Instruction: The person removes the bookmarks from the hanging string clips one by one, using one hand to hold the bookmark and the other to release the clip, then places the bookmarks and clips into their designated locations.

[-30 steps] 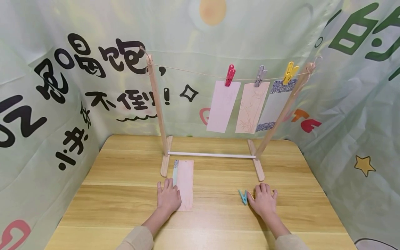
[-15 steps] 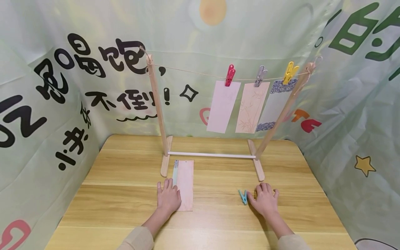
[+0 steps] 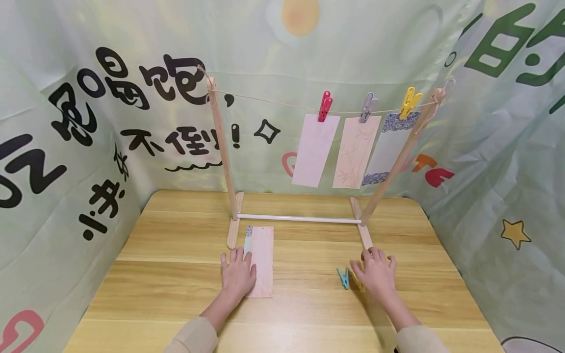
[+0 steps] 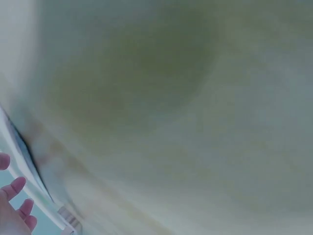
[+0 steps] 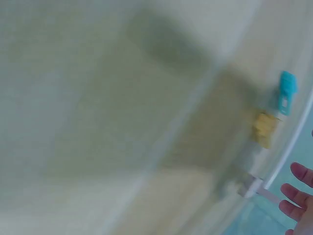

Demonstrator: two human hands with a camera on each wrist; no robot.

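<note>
My left hand is over the left side of two overlapping paper cards on the table, its fingers loosely spread. The upper card is a pale pink card; beneath it shows the edge of a blue-patterned card. In the left wrist view only the fingers appear at the edge. My right hand hovers with relaxed, spread fingers near a yellow clothespin, which it partly hides. Beside that lies a blue clothespin. Both clothespins also show in the right wrist view, apart from the fingers.
Behind the hands stands a wooden frame with a string and a white crossbar. From the string hang a lilac card by a red clothespin, a bamboo-print card by a purple one, and a patterned card by a yellow one.
My right hand has shifted slightly away and to the right, uncovering the yellow clothespin. My left hand has moved slightly forward. The cards and clothespins have stayed put.
</note>
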